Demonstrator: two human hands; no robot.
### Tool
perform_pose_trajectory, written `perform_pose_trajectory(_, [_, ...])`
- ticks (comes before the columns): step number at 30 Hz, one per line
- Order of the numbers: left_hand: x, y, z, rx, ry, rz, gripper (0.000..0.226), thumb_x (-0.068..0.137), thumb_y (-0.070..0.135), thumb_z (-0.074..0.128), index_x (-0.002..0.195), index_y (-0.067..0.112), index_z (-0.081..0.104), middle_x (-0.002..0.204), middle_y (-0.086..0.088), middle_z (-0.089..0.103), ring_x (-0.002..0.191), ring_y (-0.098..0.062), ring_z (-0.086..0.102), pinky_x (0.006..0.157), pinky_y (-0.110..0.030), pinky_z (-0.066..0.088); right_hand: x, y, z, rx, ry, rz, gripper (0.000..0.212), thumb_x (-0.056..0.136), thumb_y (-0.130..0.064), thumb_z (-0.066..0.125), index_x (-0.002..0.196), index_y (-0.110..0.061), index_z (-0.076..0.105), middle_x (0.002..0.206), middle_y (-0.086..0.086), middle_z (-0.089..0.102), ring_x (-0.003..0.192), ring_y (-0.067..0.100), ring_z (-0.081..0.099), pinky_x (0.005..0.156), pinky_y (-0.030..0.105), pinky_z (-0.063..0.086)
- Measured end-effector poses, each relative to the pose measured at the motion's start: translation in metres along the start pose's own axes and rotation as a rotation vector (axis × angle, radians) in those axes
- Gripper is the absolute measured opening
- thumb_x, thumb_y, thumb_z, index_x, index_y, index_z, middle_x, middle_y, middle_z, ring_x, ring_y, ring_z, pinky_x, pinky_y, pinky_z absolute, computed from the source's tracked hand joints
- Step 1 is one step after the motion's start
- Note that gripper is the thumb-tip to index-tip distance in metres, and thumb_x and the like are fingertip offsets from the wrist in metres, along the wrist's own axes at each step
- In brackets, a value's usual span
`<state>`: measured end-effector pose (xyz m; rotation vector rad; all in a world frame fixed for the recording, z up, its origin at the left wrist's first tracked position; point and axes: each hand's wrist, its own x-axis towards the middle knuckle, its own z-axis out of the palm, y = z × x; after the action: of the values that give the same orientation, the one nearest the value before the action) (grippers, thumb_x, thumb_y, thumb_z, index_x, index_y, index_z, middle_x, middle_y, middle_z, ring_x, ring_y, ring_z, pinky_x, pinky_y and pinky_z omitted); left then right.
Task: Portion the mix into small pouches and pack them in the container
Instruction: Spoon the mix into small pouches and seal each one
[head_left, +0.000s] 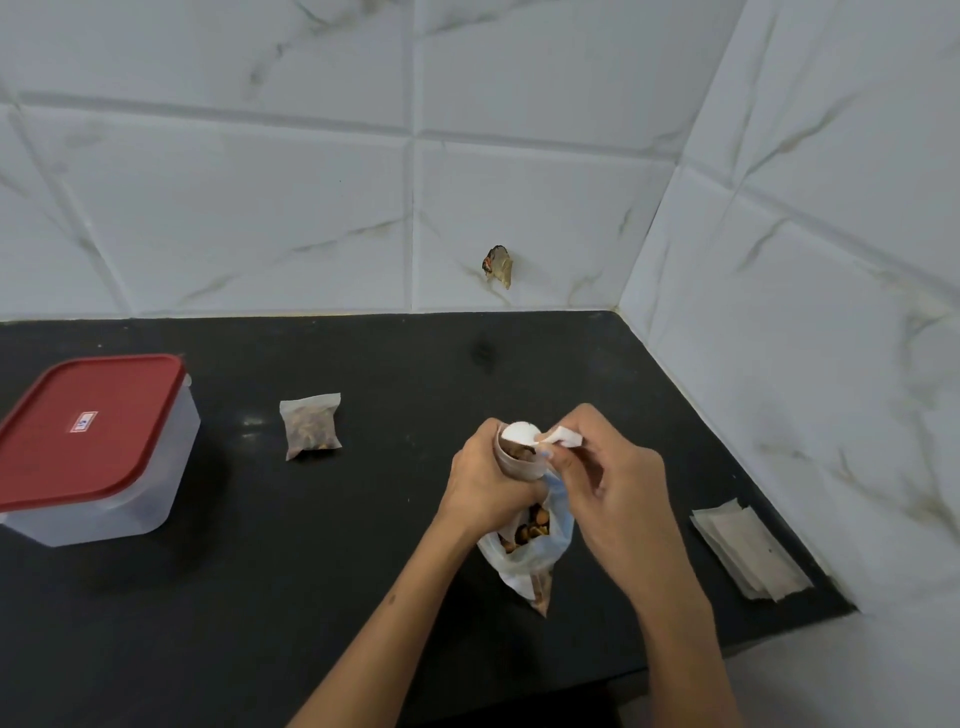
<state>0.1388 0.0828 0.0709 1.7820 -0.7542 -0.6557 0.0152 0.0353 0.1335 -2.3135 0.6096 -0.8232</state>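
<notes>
One filled pouch (310, 426) lies mid-worktop; container (93, 447) at left edge, lid on. I see left hand (485, 480) gripping second pouch (519, 452), right hand (613, 493) pinching its flap, over mix bag (530, 545). Empty pouches (748, 551) stacked at right edge. Packing not started, I judge.

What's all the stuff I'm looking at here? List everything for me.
container: one, clear with a red lid, closed, far left of the counter.
filled pouch: one, whitish with brown mix, lying between the container and the hands.
pouch being filled: one, whitish, held upright.
bag of mix: one, clear plastic, orange-brown contents, under the hands.
empty pouches: a stack, pale, right edge; count unclear.
scrap: one, brownish, on the tiled wall.
counter: one, black.
left hand: grips the pouch.
right hand: pinches its top flap.
</notes>
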Motion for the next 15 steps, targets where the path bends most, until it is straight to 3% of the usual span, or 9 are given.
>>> perform_pose_trajectory(9, [-0.0013,-0.0043,-0.0032,-0.089,0.055,0.134,0.039,0.066,0.008,0.080,0.088,0.024,0.052,0.081,0.006,0.062,0.070,-0.003,0.058,0.059,-0.018,0.048,0.0034,-0.0051,-0.0038,0.104,0.019,0.035,0.009,0.089,-0.018,0.065,0.087,-0.020,0.056,0.078,-0.011,0.067,0.077,-0.002,0.066,0.061,0.010,0.050])
perform_pose_trajectory(15, [-0.0021,-0.0061,-0.0009,-0.122,0.072,0.167,0.038,0.064,0.012,0.082,0.087,0.022,0.053,0.076,0.009,0.061,0.064,0.001,0.056,0.057,-0.019,0.047,0.0041,-0.0025,-0.0045,0.136,-0.034,0.114,0.008,0.088,-0.019,0.065,0.087,-0.017,0.057,0.083,-0.006,0.071,0.079,0.002,0.069,0.069,0.023,0.058])
